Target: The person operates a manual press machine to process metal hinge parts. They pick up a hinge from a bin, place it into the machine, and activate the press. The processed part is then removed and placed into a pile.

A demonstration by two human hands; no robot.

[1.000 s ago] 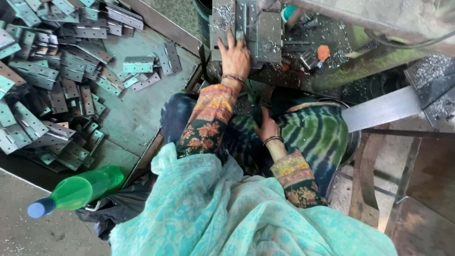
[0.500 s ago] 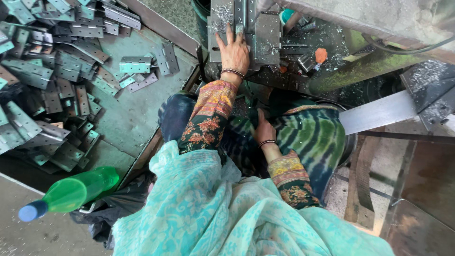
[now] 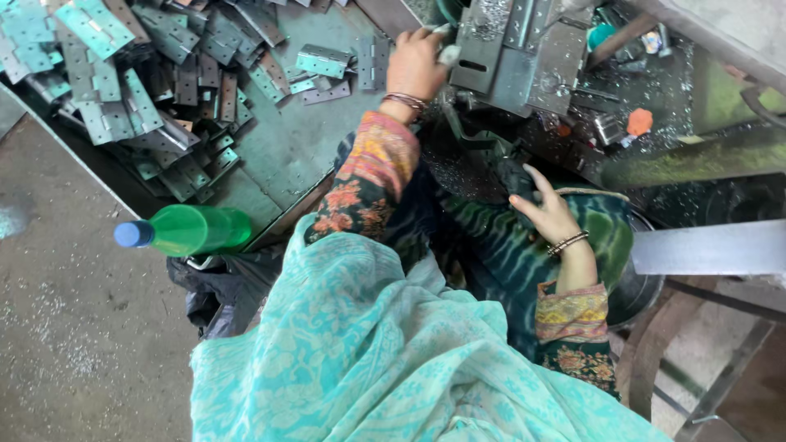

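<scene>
I see my left hand (image 3: 416, 65) with its grip closed on a small pale metal piece (image 3: 449, 54) just left of the machine block (image 3: 499, 49); my right hand (image 3: 547, 214) lies open, well below.

A green-painted metal tray (image 3: 286, 155) carries a heap of flat steel hinges (image 3: 139, 90), piled left of the person's left hand (image 3: 416, 65) as it grips at the machine's edge. A green plastic bottle (image 3: 192, 230) lies beside the tray's near rim, above bare concrete floor (image 3: 74, 327).
</scene>
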